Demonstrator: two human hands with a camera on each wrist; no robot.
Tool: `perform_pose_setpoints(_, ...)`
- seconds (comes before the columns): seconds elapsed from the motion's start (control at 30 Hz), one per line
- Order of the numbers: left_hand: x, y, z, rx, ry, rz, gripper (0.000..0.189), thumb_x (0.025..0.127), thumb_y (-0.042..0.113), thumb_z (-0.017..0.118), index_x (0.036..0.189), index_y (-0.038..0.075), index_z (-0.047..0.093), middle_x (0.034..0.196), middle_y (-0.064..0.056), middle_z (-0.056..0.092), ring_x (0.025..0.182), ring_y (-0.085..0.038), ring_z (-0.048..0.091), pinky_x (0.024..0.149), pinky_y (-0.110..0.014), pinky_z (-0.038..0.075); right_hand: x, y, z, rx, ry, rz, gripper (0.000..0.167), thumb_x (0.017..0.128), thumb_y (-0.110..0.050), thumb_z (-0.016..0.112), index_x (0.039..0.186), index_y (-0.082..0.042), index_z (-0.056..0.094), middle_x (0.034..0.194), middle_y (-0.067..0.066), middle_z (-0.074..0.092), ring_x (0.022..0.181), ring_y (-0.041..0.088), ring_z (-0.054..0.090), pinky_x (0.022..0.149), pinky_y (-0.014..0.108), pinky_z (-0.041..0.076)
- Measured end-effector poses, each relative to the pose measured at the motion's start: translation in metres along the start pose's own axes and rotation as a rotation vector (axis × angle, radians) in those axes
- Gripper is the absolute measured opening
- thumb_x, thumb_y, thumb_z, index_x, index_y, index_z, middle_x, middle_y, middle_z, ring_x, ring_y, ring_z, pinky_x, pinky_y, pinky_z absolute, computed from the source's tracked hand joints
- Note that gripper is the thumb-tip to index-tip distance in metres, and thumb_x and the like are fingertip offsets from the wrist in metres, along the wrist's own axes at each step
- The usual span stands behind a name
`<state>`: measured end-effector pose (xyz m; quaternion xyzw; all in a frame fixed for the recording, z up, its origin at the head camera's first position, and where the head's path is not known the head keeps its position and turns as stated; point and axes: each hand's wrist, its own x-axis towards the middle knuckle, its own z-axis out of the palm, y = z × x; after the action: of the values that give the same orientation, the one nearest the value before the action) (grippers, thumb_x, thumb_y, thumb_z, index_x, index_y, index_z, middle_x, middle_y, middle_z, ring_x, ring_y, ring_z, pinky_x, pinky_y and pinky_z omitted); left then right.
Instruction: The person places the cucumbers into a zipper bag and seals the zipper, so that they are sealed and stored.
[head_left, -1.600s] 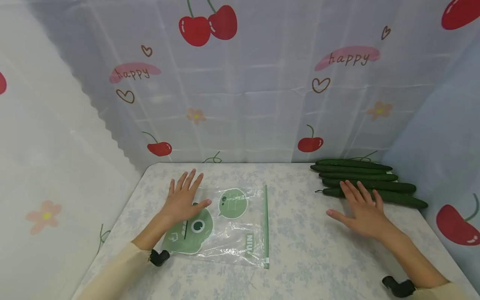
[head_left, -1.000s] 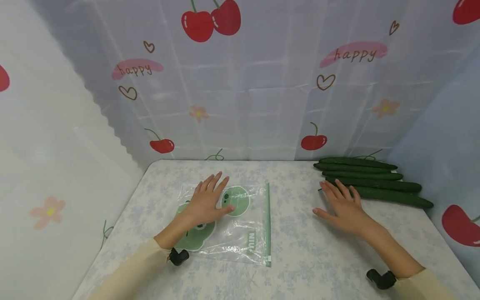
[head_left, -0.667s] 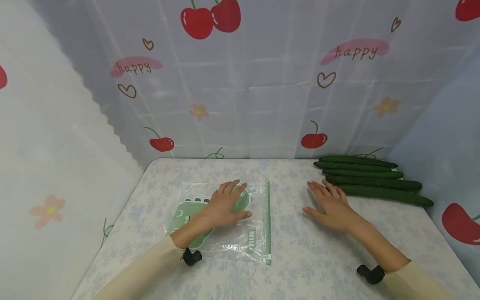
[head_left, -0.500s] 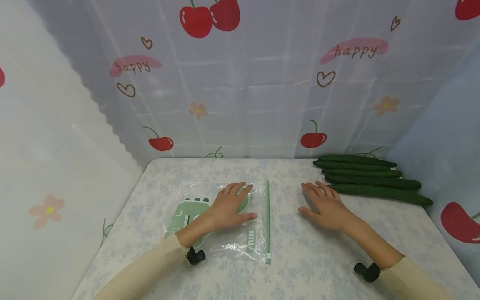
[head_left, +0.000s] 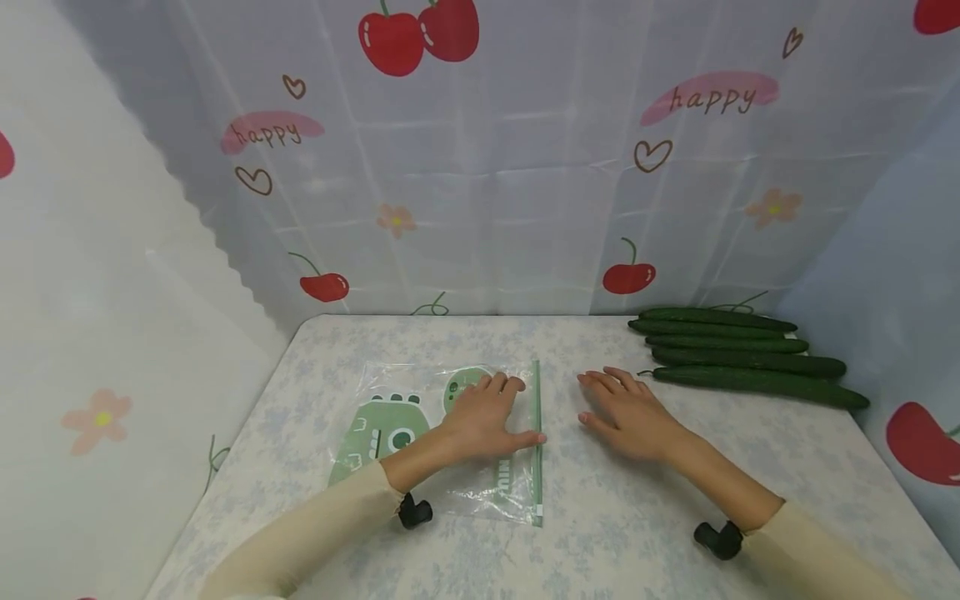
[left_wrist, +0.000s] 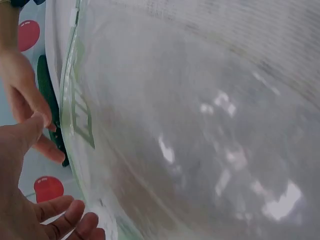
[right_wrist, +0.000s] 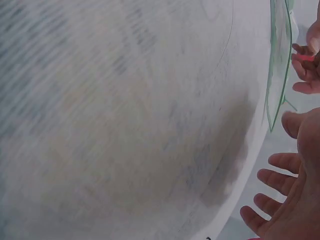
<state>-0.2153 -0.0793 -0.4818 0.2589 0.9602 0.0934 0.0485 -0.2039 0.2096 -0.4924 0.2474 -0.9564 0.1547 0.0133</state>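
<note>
A clear zip bag (head_left: 375, 429) with a green cartoon dinosaur print lies flat on the table, its green zip strip (head_left: 537, 479) on the right side. Over the bag's right half is my left hand (head_left: 480, 423), fingers loosely bent with nothing between them, the thumb near the strip. In the left wrist view this left hand (left_wrist: 20, 192) appears just above the plastic. My right hand (head_left: 633, 421) hovers over the table right of the strip, fingers relaxed and holding nothing. The right wrist view shows its fingers (right_wrist: 280, 182) spread apart.
Several dark green cucumbers (head_left: 750, 381) lie side by side at the table's back right. White curtains (head_left: 510, 192) printed with cherries stand behind the table (head_left: 600, 542) and along both sides. Each wrist carries a small black camera (head_left: 717, 540).
My left hand has moved right across the bag, toward the zip strip. My right hand has moved left, away from the cucumbers. Bag and cucumbers stay where they were.
</note>
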Motion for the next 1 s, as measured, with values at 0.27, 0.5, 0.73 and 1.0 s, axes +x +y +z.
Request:
perform_pose_setpoints(0.27,0.006,0.015,0.005,-0.064,-0.036,-0.042,0.064,0.092,0.073,0.071,0.122,0.019,0.052,0.102,0.003,0.068,0.077,-0.015,0.063,0.061,-0.032,0.048,0.005,-0.009,0.004,0.009,0.031,-0.028,0.057,0.111,-0.037,0.060,0.159,-0.007,0.051,0.163,0.017,0.053,0.153,0.046,0.041,0.119,0.072,0.038)
perform_pose_setpoints(0.5,0.001,0.009,0.007,-0.179,-0.058,-0.029,0.043,0.098,0.045,0.074,0.123,0.018,0.051,0.087,0.006,0.063,0.065,-0.011,0.056,0.055,-0.028,0.045,0.007,-0.011,0.007,0.042,0.013,-0.021,0.059,0.111,-0.043,0.059,0.159,-0.009,0.053,0.164,0.017,0.052,0.154,0.045,0.040,0.122,0.070,0.037)
perform_pose_setpoints(0.73,0.001,0.001,0.008,-0.308,-0.063,-0.026,0.037,0.096,0.030,0.072,0.123,0.017,0.051,0.082,0.008,0.064,0.063,-0.008,0.056,0.057,-0.026,0.044,0.010,-0.015,0.008,0.108,-0.012,-0.059,0.053,0.108,-0.042,0.065,0.154,-0.016,0.060,0.161,0.018,0.055,0.153,0.045,0.042,0.120,0.071,0.037)
perform_pose_setpoints(1.0,0.000,-0.001,0.009,-0.356,-0.062,-0.011,0.035,0.096,0.023,0.072,0.123,0.016,0.051,0.088,0.009,0.070,0.071,-0.006,0.060,0.068,-0.026,0.049,0.018,-0.029,0.018,0.129,-0.078,-0.078,0.068,0.104,-0.053,0.067,0.159,-0.015,0.054,0.164,0.019,0.049,0.156,0.048,0.037,0.121,0.073,0.035)
